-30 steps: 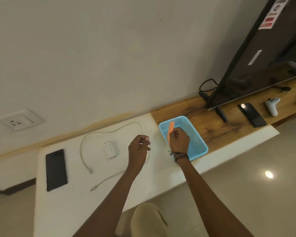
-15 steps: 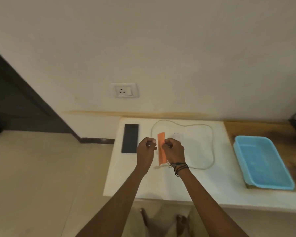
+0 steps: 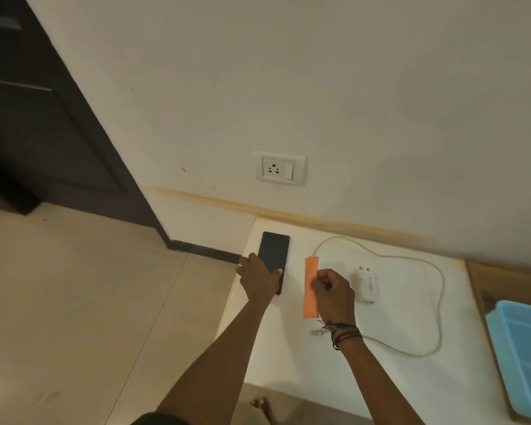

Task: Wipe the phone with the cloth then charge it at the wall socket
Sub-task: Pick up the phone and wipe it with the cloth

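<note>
A black phone (image 3: 273, 250) lies flat near the left end of the white shelf (image 3: 288, 357). My left hand (image 3: 258, 279) rests on the phone's near end, with the thumb on the screen and the fingers at its left edge. Beside it, my right hand (image 3: 333, 294) pinches a folded orange cloth (image 3: 310, 286) that hangs as a narrow strip above the shelf. A white charger plug (image 3: 367, 285) lies to the right with its pale cable (image 3: 439, 302) looped around it. The wall socket (image 3: 279, 168) is on the wall above the phone.
A light blue plastic tray (image 3: 521, 354) sits at the right on the wooden part of the shelf. A dark door frame (image 3: 83, 124) stands at the left, with beige floor tiles (image 3: 74, 317) below. My bare foot (image 3: 262, 404) shows under the shelf edge.
My left hand has moved left, away from the cloth, and landed on the phone. My right hand still holds the orange cloth, which it took out of the blue tray a second ago.
</note>
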